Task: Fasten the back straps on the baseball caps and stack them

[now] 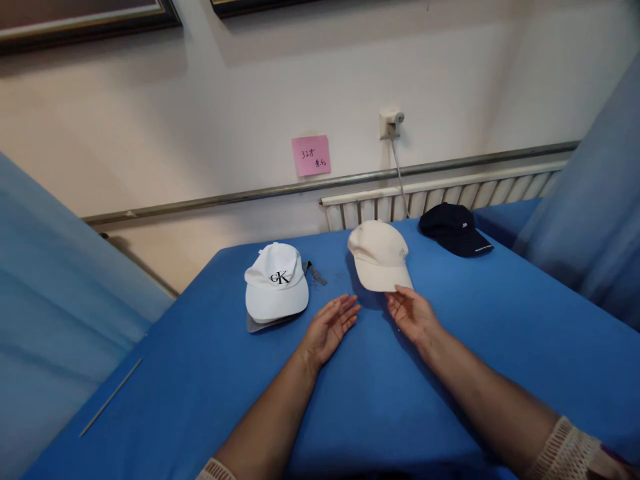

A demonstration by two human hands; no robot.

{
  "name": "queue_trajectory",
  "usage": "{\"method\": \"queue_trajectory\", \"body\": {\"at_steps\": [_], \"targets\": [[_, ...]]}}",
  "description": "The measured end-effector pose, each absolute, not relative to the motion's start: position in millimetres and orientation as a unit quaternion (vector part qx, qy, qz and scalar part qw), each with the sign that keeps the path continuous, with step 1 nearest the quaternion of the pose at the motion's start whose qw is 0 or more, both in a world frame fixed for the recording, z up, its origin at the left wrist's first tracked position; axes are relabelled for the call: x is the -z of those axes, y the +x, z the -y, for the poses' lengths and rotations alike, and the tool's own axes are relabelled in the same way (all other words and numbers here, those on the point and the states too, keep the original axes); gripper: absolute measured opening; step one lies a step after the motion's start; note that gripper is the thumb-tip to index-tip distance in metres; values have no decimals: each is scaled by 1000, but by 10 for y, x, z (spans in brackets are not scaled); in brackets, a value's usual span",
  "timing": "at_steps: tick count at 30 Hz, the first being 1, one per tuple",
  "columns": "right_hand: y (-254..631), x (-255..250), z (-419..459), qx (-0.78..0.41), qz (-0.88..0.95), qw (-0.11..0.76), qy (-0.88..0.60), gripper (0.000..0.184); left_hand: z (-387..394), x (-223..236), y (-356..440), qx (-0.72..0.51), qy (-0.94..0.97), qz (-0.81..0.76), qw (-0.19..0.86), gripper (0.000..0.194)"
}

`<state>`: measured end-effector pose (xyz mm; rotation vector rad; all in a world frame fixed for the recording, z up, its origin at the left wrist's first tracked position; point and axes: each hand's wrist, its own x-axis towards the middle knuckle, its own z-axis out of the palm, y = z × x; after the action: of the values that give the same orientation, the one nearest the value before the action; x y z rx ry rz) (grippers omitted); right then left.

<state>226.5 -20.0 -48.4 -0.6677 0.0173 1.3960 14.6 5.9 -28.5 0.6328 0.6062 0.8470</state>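
Observation:
My right hand grips the brim of a cream baseball cap, thumb on top and fingers beneath. The cap is raised a little at the front, its brim facing me. My left hand is open just left of that brim, palm turned inward, touching nothing. Left of it a white baseball cap with black letters sits on top of a grey cap, of which only the brim edge and a strap show. A dark navy cap lies at the back right.
All the caps are on a blue-covered table. A thin stick lies near its left edge. Behind are a radiator, a metal rail and a plugged-in cable. Blue curtains hang at both sides.

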Motion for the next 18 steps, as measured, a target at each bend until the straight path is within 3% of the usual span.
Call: {"method": "queue_trajectory", "body": {"at_steps": [4, 9, 13, 18], "targets": [[1868, 545, 358, -637, 3, 701, -319, 22, 51, 409, 399, -407, 285, -315, 809, 23], [1718, 538, 489, -674, 170, 629, -348, 22, -13, 393, 485, -483, 235, -348, 769, 15], [1773, 542, 467, -669, 263, 579, -384, 22, -230, -15, 182, -579, 257, -331, 699, 23], [2106, 657, 225, -568, 235, 643, -456, 24, -460, -599, -493, -694, 267, -333, 579, 19]]}}
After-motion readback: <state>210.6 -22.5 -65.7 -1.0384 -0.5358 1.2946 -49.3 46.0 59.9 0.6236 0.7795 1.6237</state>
